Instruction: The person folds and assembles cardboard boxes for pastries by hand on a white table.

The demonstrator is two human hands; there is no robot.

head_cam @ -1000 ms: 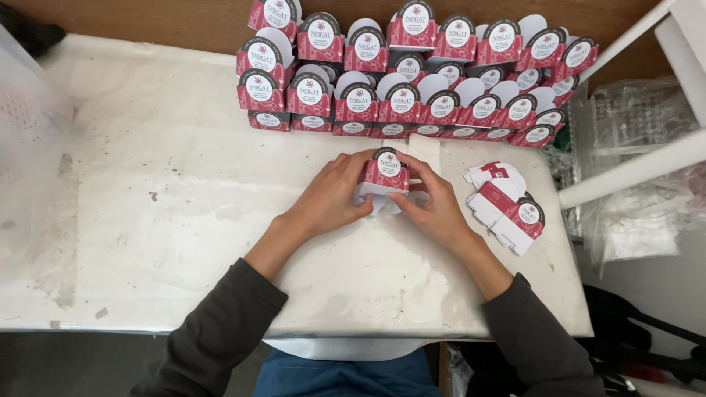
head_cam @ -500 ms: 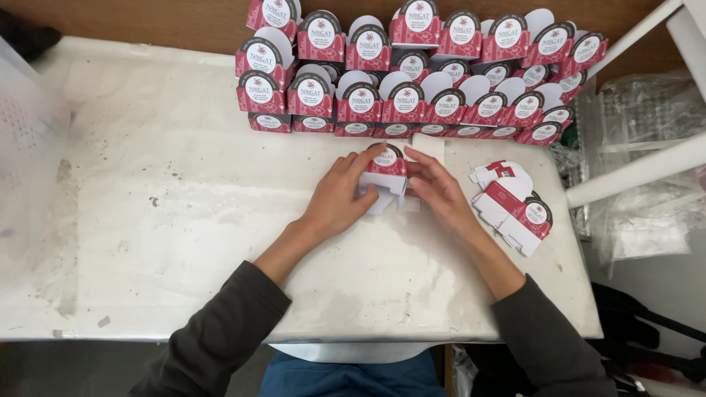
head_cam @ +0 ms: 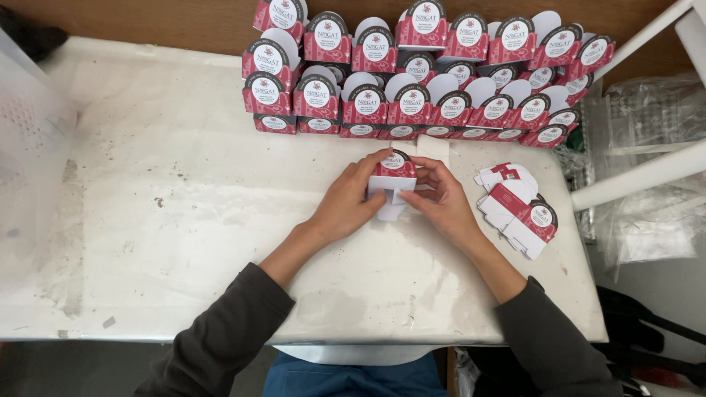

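Fingers of the left hand and the right hand pinch a small red-and-white cardboard box from both sides, near the far edge of the worn white surface. Rows of finished red boxes line that edge; flat unfolded cartons lie at the right edge.

The counter is white and worn, with grey scuffs and small dark spots on its surface, and its left part is more stained. Behind it runs a brown wooden wall. At the left edge stands a translucent plastic bin. On the right side, white painted bars cross above clear plastic bags. The floor under the counter looks dark grey. The light is soft and even.
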